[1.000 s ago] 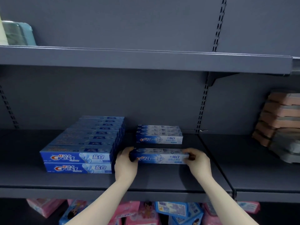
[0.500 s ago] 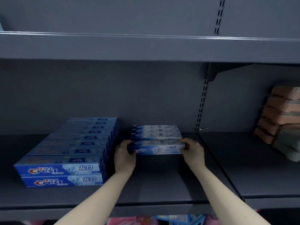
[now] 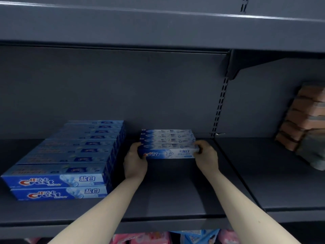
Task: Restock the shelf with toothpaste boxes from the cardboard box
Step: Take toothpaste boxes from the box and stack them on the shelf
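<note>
From the head view, the left hand [image 3: 134,162] and right hand [image 3: 205,155] pinch the ends of a pale blue-and-white cardboard toothpaste box [image 3: 168,153], touching the matching row at its 12 o'clock on the dark grey metal shelf [image 3: 175,196]. I'd press it flush and square, then let go both ends together.

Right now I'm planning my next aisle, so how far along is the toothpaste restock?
Done: a two-layer dark blue Crest stack fills the shelf's left, and a short row of pale boxes sits at the back. In hand: the left hand and right hand grip the ends of one pale box, set against that row. Left: the bare shelf in front is unfilled. The cardboard box isn't in view.
</note>
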`<state>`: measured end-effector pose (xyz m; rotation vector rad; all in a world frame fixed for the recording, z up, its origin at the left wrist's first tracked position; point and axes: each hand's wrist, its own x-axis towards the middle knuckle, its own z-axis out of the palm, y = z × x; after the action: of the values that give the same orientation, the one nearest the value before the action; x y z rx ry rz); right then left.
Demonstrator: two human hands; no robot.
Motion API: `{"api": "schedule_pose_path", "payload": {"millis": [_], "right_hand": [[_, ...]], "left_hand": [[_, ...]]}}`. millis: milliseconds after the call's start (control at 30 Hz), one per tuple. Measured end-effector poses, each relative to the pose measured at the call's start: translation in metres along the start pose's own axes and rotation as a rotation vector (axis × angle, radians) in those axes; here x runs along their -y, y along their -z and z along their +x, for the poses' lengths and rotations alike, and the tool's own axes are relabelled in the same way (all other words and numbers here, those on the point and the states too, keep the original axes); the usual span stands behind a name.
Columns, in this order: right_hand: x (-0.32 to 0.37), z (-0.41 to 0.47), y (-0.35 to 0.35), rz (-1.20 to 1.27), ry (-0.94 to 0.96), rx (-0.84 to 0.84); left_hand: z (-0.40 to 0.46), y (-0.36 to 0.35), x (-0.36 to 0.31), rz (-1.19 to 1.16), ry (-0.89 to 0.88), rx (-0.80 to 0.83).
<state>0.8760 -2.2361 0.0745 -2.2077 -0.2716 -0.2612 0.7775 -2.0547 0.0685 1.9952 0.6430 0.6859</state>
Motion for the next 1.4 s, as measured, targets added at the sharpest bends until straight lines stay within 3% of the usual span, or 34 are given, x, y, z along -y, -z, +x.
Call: {"api": "schedule_pose_path", "payload": {"millis": [300,567,1267,1400], "right_hand": [[0.010,-0.011,0.004,0.072,-0.030,0.191],[0.015,-0.033,0.010,-0.084,0.047,0.245],[0.005,-0.169,0.049,-0.239,0.295,0.335],[-0.007,-0.209,0.050,-0.230,0.369,0.277]], "left_hand": [[-0.003,0.001,-0.002,0.000,-0.026,0.072],[-0.028,0.005,-0.008,0.187,-0.005,0.147],[-0.175,0.042,-0.007,0.423,-0.110,0.038],[-0.213,0.041,0.011,0.478,-0.154,-0.010]]}}
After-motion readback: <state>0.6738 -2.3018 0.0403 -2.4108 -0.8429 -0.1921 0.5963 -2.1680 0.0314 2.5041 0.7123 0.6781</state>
